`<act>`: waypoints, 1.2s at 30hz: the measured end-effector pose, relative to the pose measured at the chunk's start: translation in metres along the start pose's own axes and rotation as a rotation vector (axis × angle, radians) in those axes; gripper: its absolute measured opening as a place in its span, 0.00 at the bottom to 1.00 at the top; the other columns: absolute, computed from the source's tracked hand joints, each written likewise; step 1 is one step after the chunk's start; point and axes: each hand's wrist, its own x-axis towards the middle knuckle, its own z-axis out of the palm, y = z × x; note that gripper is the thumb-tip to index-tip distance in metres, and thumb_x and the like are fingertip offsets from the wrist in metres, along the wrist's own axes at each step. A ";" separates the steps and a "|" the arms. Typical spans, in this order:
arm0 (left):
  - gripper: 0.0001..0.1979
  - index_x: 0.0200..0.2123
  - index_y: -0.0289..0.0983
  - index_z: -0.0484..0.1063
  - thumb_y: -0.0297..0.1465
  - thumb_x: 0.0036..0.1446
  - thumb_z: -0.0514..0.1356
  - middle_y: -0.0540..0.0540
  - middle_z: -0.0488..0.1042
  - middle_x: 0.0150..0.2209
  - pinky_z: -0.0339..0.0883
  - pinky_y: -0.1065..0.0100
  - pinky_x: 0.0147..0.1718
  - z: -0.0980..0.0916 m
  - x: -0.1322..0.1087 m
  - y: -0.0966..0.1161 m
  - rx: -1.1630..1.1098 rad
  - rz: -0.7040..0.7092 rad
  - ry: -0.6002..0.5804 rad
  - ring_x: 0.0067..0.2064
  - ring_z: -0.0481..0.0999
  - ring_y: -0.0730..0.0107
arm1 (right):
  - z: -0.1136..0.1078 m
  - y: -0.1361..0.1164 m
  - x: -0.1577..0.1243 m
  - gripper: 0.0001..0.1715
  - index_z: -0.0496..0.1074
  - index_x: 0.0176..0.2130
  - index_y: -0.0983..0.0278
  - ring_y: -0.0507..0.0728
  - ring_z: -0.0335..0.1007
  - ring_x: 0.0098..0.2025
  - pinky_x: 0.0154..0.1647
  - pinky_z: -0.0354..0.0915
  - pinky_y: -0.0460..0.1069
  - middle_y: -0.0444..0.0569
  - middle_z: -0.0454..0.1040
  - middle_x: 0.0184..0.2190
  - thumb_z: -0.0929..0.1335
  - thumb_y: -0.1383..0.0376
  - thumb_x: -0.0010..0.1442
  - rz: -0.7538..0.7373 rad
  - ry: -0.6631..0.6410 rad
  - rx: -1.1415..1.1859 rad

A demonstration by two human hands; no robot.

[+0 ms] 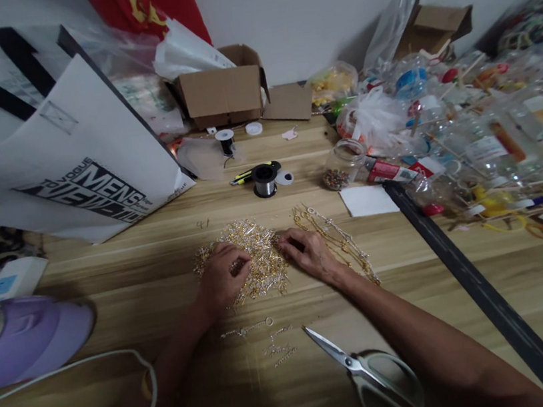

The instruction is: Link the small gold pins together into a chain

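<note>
A pile of small gold and silver chain pieces [260, 269] lies spread on the wooden table between my hands. My left hand [222, 276] rests over the pile's left side, its fingers curled in against the thumb. At the right edge of the pile, my right hand [308, 251] has thumb and fingers pinched together. Whatever either hand holds is too small to make out. Longer gold and silver chains [341, 237] lie just beyond my right hand. Closer to me are short silver chains [277, 347] and scissors [355, 363] with pale handles, their blades nearly together.
Wire spools [264, 181], a yellow-black cutter [242, 177] and a jar of beads [341, 165] stand behind the pile. A white bag [67, 151] and a purple appliance [41, 330] flank the left. A dark strip [469, 283] crosses the right, beside heaped plastic bottles [483, 126].
</note>
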 end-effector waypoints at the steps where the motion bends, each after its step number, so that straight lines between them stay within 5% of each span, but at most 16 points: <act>1: 0.04 0.27 0.37 0.70 0.23 0.51 0.59 0.48 0.73 0.28 0.64 0.66 0.37 -0.001 0.000 -0.001 -0.011 -0.025 0.012 0.36 0.70 0.66 | 0.000 0.000 0.000 0.09 0.71 0.31 0.65 0.51 0.65 0.27 0.30 0.60 0.44 0.45 0.72 0.26 0.63 0.66 0.60 -0.003 -0.002 0.002; 12: 0.02 0.28 0.37 0.74 0.25 0.50 0.61 0.47 0.75 0.29 0.68 0.68 0.34 0.001 -0.002 -0.004 -0.118 -0.124 0.027 0.33 0.74 0.68 | 0.002 0.003 0.000 0.09 0.72 0.33 0.66 0.51 0.66 0.27 0.29 0.61 0.44 0.46 0.72 0.27 0.63 0.66 0.61 0.001 -0.009 0.001; 36: 0.04 0.32 0.36 0.74 0.25 0.53 0.59 0.46 0.77 0.31 0.68 0.67 0.38 0.000 0.001 0.003 -0.159 -0.110 -0.040 0.35 0.75 0.67 | 0.001 0.001 0.000 0.10 0.71 0.32 0.65 0.51 0.65 0.27 0.30 0.59 0.44 0.45 0.71 0.26 0.62 0.65 0.61 0.010 -0.016 0.008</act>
